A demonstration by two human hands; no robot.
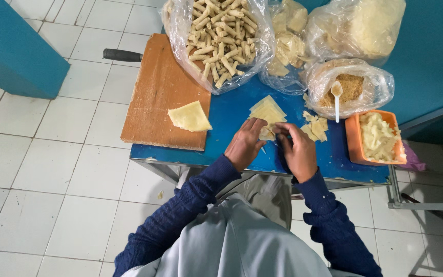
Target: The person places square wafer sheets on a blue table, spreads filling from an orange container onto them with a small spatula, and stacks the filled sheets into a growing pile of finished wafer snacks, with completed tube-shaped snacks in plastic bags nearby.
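Head view: left hand and right hand both pinch one wrapper near the table's front edge. Wrapper stack at twelve o'clock, board at ten, tub at three; bare blue between.

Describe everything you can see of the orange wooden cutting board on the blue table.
The orange-brown rectangular wooden cutting board lies flat on the left end of the blue table, its left edge overhanging the white tiled floor. Its surface looks smooth, worn and faintly streaked. A pale yellow square dough sheet rests near its right corner. A clear plastic bag of rolled beige sticks overlaps its top right edge, and a black handle pokes out behind.
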